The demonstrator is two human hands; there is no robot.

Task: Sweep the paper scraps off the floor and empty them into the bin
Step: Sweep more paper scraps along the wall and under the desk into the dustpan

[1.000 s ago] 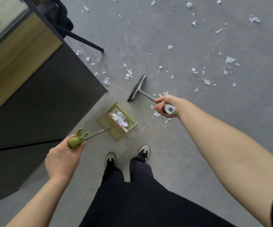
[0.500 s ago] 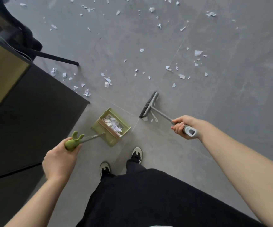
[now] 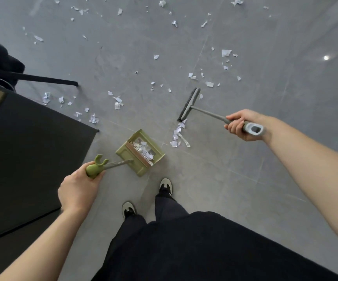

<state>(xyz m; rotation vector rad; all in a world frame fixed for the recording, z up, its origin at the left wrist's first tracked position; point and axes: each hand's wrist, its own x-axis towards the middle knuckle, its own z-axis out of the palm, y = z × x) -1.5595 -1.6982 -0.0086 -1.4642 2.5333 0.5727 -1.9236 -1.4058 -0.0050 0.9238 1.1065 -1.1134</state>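
Observation:
My left hand (image 3: 79, 189) grips the green handle of a long-handled olive dustpan (image 3: 140, 154), which stands on the grey floor ahead of my feet and holds white paper scraps. My right hand (image 3: 240, 124) grips the grey handle of a broom, whose dark brush head (image 3: 188, 104) rests on the floor to the right of the dustpan. A small pile of scraps (image 3: 178, 134) lies between the brush and the dustpan. Several more paper scraps (image 3: 226, 52) are scattered over the floor farther away. No bin is in view.
A dark cabinet or desk side (image 3: 32, 151) stands close on my left, its corner near the dustpan. A black chair leg (image 3: 46, 80) reaches across the floor behind it. My two shoes (image 3: 165, 186) stand just behind the dustpan. Open grey floor stretches to the right.
The broom head has swung from left of the dustpan's front to the right, farther out, then a little farther. Scraps now lie between the brush and dustpan. The dustpan has stayed put.

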